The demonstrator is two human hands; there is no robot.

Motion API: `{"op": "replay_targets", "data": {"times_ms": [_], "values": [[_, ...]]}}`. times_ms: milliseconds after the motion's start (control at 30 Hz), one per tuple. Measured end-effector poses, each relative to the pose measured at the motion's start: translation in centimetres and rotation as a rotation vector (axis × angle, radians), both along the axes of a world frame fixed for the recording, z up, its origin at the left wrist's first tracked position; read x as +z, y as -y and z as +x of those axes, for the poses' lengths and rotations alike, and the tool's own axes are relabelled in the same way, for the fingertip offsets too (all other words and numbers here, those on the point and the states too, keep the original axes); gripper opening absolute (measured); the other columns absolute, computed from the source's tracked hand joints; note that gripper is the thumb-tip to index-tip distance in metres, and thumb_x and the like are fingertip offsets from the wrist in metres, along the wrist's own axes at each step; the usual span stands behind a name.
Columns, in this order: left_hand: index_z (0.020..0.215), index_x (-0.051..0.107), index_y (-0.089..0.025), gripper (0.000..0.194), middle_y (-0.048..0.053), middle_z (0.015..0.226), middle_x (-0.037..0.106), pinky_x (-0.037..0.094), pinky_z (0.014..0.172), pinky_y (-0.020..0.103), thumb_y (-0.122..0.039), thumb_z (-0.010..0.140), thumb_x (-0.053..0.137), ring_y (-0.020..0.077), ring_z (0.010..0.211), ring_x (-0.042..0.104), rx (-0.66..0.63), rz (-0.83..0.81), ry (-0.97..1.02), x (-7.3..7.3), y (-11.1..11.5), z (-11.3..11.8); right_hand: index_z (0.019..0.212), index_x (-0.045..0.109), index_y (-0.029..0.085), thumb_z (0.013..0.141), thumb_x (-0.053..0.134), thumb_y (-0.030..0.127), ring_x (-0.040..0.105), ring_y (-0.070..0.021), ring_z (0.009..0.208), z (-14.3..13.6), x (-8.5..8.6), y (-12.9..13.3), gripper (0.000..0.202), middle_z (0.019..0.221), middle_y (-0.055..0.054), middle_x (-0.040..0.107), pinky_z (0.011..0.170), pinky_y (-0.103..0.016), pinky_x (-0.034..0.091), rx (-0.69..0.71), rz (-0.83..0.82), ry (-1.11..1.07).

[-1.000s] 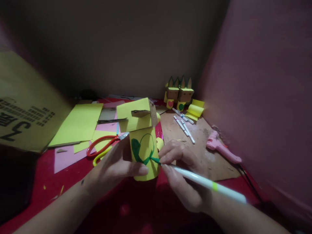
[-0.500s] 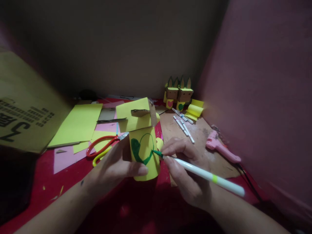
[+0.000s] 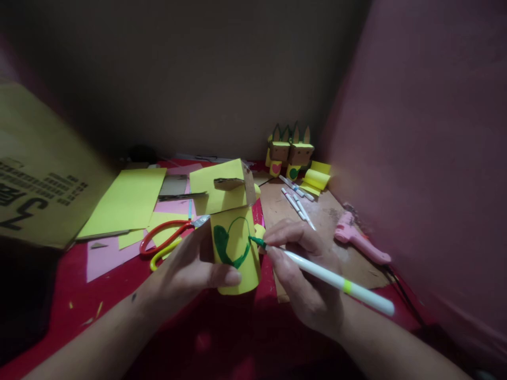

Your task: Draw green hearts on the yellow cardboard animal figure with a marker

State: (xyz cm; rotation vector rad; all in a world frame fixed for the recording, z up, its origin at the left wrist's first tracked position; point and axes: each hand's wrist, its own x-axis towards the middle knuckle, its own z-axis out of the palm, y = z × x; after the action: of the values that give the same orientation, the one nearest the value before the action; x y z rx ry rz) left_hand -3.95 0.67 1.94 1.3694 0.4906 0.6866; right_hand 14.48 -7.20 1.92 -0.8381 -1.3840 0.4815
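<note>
My left hand (image 3: 198, 269) is closed around a yellow paper figure (image 3: 247, 274), its thumb across the lower front. The figure has a tube-shaped body and a boxy yellow and cardboard head with ear-like flaps. On the body is a green heart outline (image 3: 224, 245), filled in along its left side and lower tip. A white marker (image 3: 332, 277) with a green tip and a light green band is pinched in my right hand (image 3: 303, 264). Its tip touches the right side of the heart outline.
Red-and-yellow-handled scissors (image 3: 166, 237) lie left of the figure, by yellow sheets (image 3: 127, 200) and pink paper. Several markers (image 3: 293, 203) and a pink glue gun (image 3: 358, 237) rest on cardboard at right. Two similar figures (image 3: 291, 153) stand behind. A carton (image 3: 35, 158) borders the left.
The marker tip has moved slightly up along the heart's right edge, and my right hand has shifted a little with it. My left hand still holds the figure almost unmoved.
</note>
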Motion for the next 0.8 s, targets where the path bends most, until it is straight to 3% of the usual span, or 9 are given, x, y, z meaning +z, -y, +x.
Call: {"op": "replay_targets", "data": {"times_ms": [233, 433, 633, 800], "values": [[0.122, 0.07, -0.025, 0.057, 0.005, 0.115, 0.075, 0.056, 0.078, 0.03, -0.02, 0.068, 0.09, 0.0275, 0.104, 0.065, 0.061, -0.024, -0.038, 0.4, 0.25, 0.23, 0.094, 0.065, 0.024, 0.092, 0.062, 0.011, 0.056, -0.0082, 0.061, 0.12, -0.15, 0.18, 0.014, 0.081, 0.004, 0.064, 0.055, -0.022, 0.048, 0.003, 0.014, 0.015], [0.114, 0.071, -0.025, 0.047, 0.002, 0.103, 0.074, 0.054, 0.07, 0.027, -0.018, 0.071, 0.088, 0.0221, 0.09, 0.064, 0.008, -0.036, -0.014, 0.27, 0.12, 0.2, 0.089, 0.063, 0.023, 0.089, 0.061, 0.008, 0.064, -0.0144, 0.074, 0.29, -0.09, 0.17, 0.015, 0.077, 0.001, 0.063, 0.06, -0.026, 0.05, -0.005, 0.032, 0.052], [0.11, 0.071, -0.028, 0.04, 0.003, 0.101, 0.073, 0.053, 0.066, 0.028, -0.023, 0.074, 0.086, 0.0252, 0.091, 0.064, 0.011, -0.004, -0.028, 0.21, 0.05, 0.0, 0.085, 0.061, 0.024, 0.088, 0.062, 0.008, 0.063, -0.0166, 0.073, 0.34, 0.0, 0.17, 0.017, 0.073, 0.001, 0.06, 0.058, -0.028, 0.048, 0.028, 0.037, 0.051], [0.115, 0.069, -0.025, 0.047, 0.005, 0.108, 0.074, 0.055, 0.07, 0.029, -0.023, 0.071, 0.088, 0.024, 0.09, 0.065, 0.012, -0.03, -0.018, 0.14, 0.14, -0.07, 0.086, 0.062, 0.024, 0.088, 0.062, 0.009, 0.063, -0.0166, 0.072, 0.26, -0.01, 0.19, 0.015, 0.075, 0.0, 0.063, 0.057, -0.028, 0.049, 0.0, 0.027, 0.065]]}}
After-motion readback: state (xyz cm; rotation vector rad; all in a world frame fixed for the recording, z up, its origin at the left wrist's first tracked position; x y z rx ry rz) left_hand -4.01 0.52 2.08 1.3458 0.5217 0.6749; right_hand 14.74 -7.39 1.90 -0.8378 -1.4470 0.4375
